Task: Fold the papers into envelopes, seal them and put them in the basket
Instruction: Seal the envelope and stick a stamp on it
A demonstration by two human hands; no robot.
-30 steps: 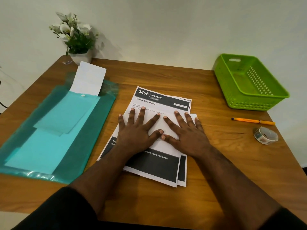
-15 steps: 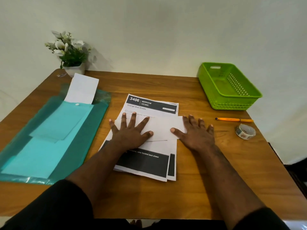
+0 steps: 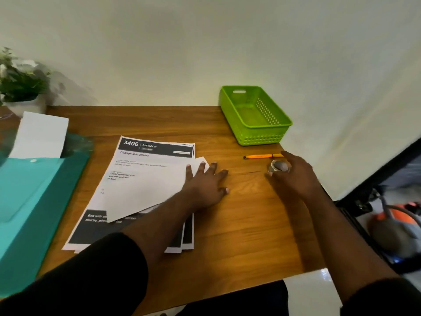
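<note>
Head view showed the right hand [image 3: 293, 176] curled over the tape roll [image 3: 278, 166] near the tabletop's [image 3: 246, 224] right edge, its grip closing on the roll, though whether it was fully held I could not tell. Just beyond lay an orange pen [image 3: 262, 156]. The left hand [image 3: 205, 185] lay flat, fingers spread, pinning the right end of a folded white paper [image 3: 145, 192] atop the printed sheets [image 3: 155, 149]. The green basket [image 3: 255, 135] stood farther back, apart from the papers. A teal folder [image 3: 34, 201] and a potted plant [image 3: 20, 85] sat at left.
</note>
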